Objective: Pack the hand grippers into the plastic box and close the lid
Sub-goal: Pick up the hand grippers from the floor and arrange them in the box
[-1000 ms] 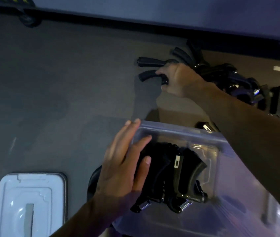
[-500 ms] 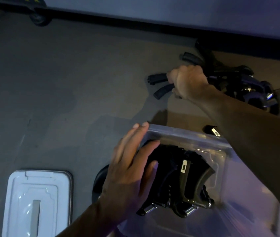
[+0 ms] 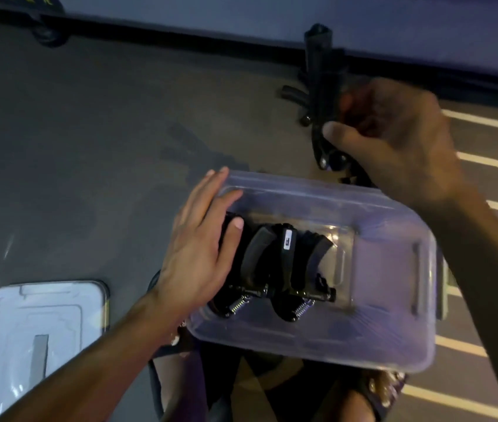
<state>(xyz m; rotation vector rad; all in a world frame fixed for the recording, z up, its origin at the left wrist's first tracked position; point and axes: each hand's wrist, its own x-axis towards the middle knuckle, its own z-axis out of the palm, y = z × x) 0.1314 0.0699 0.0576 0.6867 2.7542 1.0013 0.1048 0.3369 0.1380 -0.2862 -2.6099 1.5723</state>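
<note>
Above the far rim of the plastic box, my right hand now carries a black hand gripper that it has lifted off the floor; a second ago it was only reaching into the pile. Its fingers curl round the frame, handles pointing up. My left hand stays flat, fingers straight, pressing the packed grippers at the box's left end. The white lid lies off to the left on the floor, well apart. I judge packing part done: next goes into the free right half, lid comes later.
</note>
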